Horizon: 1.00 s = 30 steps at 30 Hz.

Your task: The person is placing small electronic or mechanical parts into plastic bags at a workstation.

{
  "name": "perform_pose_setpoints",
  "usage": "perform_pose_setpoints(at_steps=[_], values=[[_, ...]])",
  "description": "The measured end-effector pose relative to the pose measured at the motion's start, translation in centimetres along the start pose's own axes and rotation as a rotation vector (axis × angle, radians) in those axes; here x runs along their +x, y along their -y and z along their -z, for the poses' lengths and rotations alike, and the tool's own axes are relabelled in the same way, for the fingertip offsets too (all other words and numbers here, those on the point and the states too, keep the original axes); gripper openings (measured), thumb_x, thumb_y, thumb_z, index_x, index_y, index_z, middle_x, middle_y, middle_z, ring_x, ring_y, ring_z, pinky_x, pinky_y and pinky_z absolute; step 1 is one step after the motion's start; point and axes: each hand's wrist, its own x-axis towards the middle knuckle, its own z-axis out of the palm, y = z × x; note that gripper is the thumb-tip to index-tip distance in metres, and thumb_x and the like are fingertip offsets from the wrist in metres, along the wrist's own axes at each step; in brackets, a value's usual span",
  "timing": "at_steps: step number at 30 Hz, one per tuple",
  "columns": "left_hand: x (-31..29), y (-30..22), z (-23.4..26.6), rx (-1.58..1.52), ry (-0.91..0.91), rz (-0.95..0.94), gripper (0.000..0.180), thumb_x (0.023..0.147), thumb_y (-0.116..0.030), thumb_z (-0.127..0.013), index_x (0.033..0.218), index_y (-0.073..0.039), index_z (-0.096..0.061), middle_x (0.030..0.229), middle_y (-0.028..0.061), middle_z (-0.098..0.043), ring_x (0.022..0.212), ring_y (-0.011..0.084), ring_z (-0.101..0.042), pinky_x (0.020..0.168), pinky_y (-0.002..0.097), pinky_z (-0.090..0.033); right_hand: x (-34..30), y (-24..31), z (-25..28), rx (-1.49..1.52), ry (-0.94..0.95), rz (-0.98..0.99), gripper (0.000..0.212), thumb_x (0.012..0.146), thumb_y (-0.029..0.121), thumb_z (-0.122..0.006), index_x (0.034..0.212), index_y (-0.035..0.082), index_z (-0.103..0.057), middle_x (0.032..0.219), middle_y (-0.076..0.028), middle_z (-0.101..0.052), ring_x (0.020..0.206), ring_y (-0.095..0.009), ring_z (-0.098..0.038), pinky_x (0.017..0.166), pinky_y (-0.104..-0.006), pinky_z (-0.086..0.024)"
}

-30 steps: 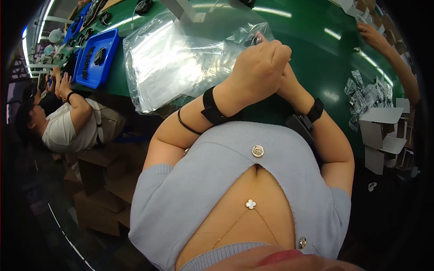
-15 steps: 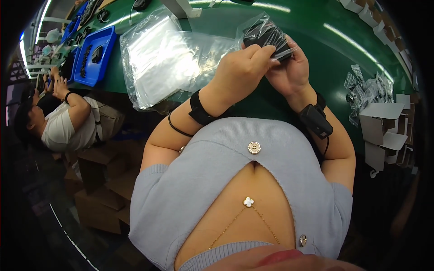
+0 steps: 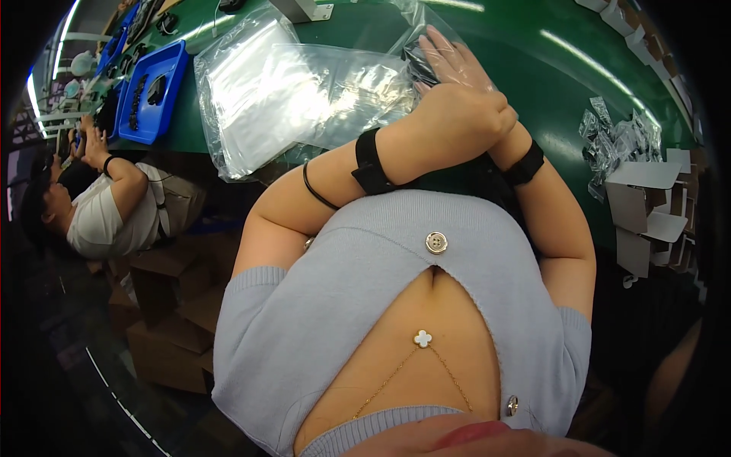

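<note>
My right hand is stretched out over the far part of the table, fingers straight and slightly apart. Clear plastic film lies over or around these fingers. Beside the fingertips, a black object shows through a clear plastic bag; much of it is hidden. My left hand crosses in front of the right wrist with its fingers curled closed. What those fingers grip, if anything, is hidden from sight. Left of both hands lies a stack of clear plastic bags.
A blue tray with black parts stands on the green table at left. Foil-like packets and open white boxes are at right. A metal bracket stands at the back. Another person sits at left.
Both hands held the bagged black object before. My right hand has turned and straightened its fingers, while my left hand has moved across to the right wrist and closed.
</note>
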Motion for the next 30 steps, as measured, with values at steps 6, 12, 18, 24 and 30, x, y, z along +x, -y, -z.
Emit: perform_pose_setpoints(at_steps=[6, 12, 18, 24, 30], values=[[-0.3, -1.6, -0.4, -0.232, 0.071, -0.015, 0.009, 0.071, -0.008, -0.059, 0.080, -0.005, -0.057, 0.071, 0.0064, -0.058, 0.065, 0.0240, -0.063, 0.056, 0.0327, -0.050, 1.1, 1.4, 1.4, -0.225, 0.175, -0.119, 0.056, 0.082, 0.017, -0.064, 0.133, 0.005, -0.041, 0.134, -0.017, -0.043, 0.117, -0.037, -0.046, 0.100, -0.0405, -0.039], [-0.6, 1.2, 0.7, -0.436, -0.094, 0.201, 0.033, 0.080, -0.021, -0.066, 0.107, -0.004, -0.057, 0.089, 0.0115, -0.059, 0.077, 0.0289, -0.061, 0.066, 0.0339, -0.051, -1.8, -3.8, -0.1, 0.013, 0.149, -0.010, 0.064, 0.080, 0.023, -0.067, 0.133, 0.001, -0.039, 0.132, -0.021, -0.043, 0.118, -0.040, -0.043, 0.101, -0.0404, -0.037], [-5.8, 11.2, -1.8, 0.239, -0.124, 0.638, 0.032, 0.083, -0.023, -0.064, 0.108, -0.003, -0.059, 0.093, 0.0133, -0.061, 0.080, 0.0273, -0.061, 0.066, 0.0318, -0.049, -1.6, -1.1, 1.4, 0.033, -0.035, -0.275, 0.069, 0.079, 0.031, -0.068, 0.132, -0.001, -0.039, 0.132, -0.022, -0.043, 0.122, -0.039, -0.041, 0.104, -0.0410, -0.034], [-5.7, 9.9, -1.3, -0.295, 0.042, 0.868, 0.026, 0.084, -0.023, -0.064, 0.090, 0.003, -0.062, 0.074, 0.0103, -0.063, 0.067, 0.0197, -0.061, 0.059, 0.0290, -0.048, -1.6, -3.7, 0.5, 0.051, 0.038, -0.406, 0.065, 0.084, 0.034, -0.063, 0.132, -0.004, -0.039, 0.135, -0.023, -0.040, 0.125, -0.036, -0.040, 0.105, -0.0405, -0.032], [-6.9, 10.6, -1.0, -0.558, 0.070, 0.963, 0.023, 0.084, -0.019, -0.064, 0.090, 0.003, -0.058, 0.071, 0.0063, -0.061, 0.059, 0.0113, -0.057, 0.053, 0.0249, -0.045, -3.5, -6.4, 4.8, 0.258, 0.151, -0.478, 0.064, 0.087, 0.035, -0.061, 0.133, -0.004, -0.039, 0.136, -0.023, -0.041, 0.127, -0.032, -0.039, 0.105, -0.0383, -0.033]])
